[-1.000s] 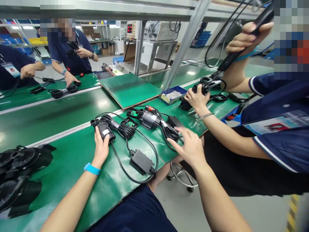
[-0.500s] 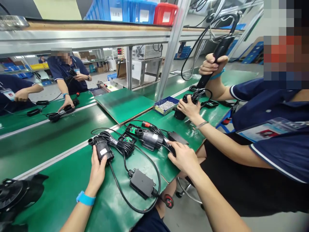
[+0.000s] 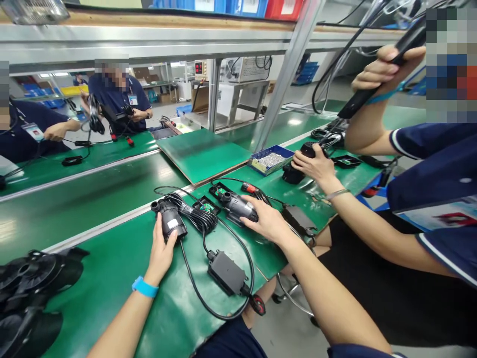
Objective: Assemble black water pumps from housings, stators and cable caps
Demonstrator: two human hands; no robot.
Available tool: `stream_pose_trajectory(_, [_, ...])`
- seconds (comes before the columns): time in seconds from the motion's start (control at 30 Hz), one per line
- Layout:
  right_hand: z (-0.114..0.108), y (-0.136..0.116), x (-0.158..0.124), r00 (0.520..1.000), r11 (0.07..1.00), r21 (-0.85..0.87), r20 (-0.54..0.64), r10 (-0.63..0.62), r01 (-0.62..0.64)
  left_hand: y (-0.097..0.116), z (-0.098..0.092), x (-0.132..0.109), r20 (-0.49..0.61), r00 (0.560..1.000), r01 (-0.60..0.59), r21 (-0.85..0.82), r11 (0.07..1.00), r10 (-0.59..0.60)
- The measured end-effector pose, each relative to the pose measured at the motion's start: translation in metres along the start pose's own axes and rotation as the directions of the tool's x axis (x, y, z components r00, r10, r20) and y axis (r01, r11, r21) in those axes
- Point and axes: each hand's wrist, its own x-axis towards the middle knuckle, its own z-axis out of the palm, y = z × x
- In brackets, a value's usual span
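My left hand [image 3: 163, 251] is closed around the lower body of a black water pump [image 3: 172, 219] with a white label. My right hand [image 3: 267, 220] has its fingers curled over the near end of a second black pump [image 3: 234, 204], which lies on its side. A bundled black cable [image 3: 199, 217] rests against the first pump. Between the pumps is a small open black case with a green circuit board [image 3: 206, 205]; another such case [image 3: 219, 189] lies behind the second pump. A flat black box [image 3: 228, 272] sits in a cable loop near the table's edge.
On my right a co-worker's hand [image 3: 315, 166] holds a black part while the other grips a hanging power screwdriver [image 3: 363, 99]. A blue tray of small metal parts [image 3: 271, 161] stands behind. Black round housings [image 3: 35, 283] are stacked at left. Other people sit opposite.
My right hand has moved from the cables beside the second pump onto the pump's body. My left hand keeps its hold. The view has shifted, and the co-worker's screwdriver is raised.
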Motion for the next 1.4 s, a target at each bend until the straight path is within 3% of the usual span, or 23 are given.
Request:
stream_pose_trajectory(0.2, [0.004,0.021,-0.003,0.956,0.933,-0.217,-0.128,0.263,-0.286,-0.001,-0.001,-0.003,-0.002,1.000,-0.013,-0.006,1.000,0.013])
stream_pose_trajectory(0.27, [0.001,0.019,0.003,0.939,0.903,-0.283,-0.216,0.269,-0.324,-0.001,-0.001,-0.004,-0.012,1.000,-0.024,0.001,1.000,0.024])
stream_pose_trajectory(0.37, [0.005,-0.006,0.014,0.957,0.971,-0.175,-0.266,0.114,-0.165,0.000,0.000,-0.004,-0.009,1.000,-0.022,0.021,1.000,0.022])
stream_pose_trajectory(0.43, [0.016,-0.034,0.019,0.993,0.999,0.031,-0.111,-0.041,0.045,0.000,0.000,-0.003,0.006,1.000,-0.013,0.032,0.999,0.013])
stream_pose_trajectory(0.5, [0.031,-0.061,0.021,0.978,0.957,0.236,0.084,-0.190,0.166,-0.001,0.000,-0.002,0.025,1.000,-0.008,0.040,0.999,0.007])
stream_pose_trajectory(0.57, [0.043,-0.080,0.019,0.950,0.922,0.340,0.179,-0.257,0.185,-0.001,-0.001,-0.002,0.050,0.999,-0.006,0.051,0.999,0.004])
stream_pose_trajectory(0.67, [0.051,-0.089,0.009,0.957,0.918,0.358,0.162,-0.240,0.169,0.000,0.000,-0.005,0.115,0.993,-0.009,0.087,0.996,-0.001])
stream_pose_trajectory(0.77, [0.047,-0.079,-0.009,0.973,0.928,0.343,0.115,-0.198,0.148,0.006,0.008,-0.010,0.255,0.967,-0.038,0.142,0.989,0.000])
stream_pose_trajectory(0.9, [0.041,-0.049,-0.032,0.995,0.951,0.294,0.016,-0.103,0.094,0.023,0.035,-0.010,0.428,0.903,-0.104,0.139,0.985,0.035])
stream_pose_trajectory(1.03, [0.036,-0.011,-0.040,0.996,0.972,0.229,-0.080,-0.031,0.049,0.039,0.074,0.000,0.498,0.863,-0.137,0.054,0.989,0.092])
stream_pose_trajectory(1.13, [0.026,-0.001,-0.040,0.982,0.992,0.117,-0.187,-0.034,0.056,0.046,0.100,0.010,0.496,0.861,-0.138,0.009,0.990,0.116])
stream_pose_trajectory(1.23, [0.011,-0.023,-0.047,0.955,0.988,0.032,-0.263,-0.135,0.148,0.050,0.114,0.021,0.488,0.863,-0.142,-0.011,0.990,0.129])
stream_pose_trajectory(1.3, [0.004,-0.049,-0.059,0.923,0.940,0.026,-0.197,-0.330,0.341,0.050,0.115,0.026,0.479,0.867,-0.148,-0.018,0.989,0.138])
stream_pose_trajectory(1.33, [0.003,-0.062,-0.068,0.876,0.883,0.025,-0.140,-0.461,0.469,0.049,0.113,0.026,0.473,0.870,-0.149,-0.019,0.989,0.140])
stream_pose_trajectory(1.4, [0.005,-0.081,-0.086,0.737,0.737,0.012,-0.039,-0.675,0.676,0.046,0.104,0.023,0.463,0.875,-0.150,-0.018,0.988,0.142])
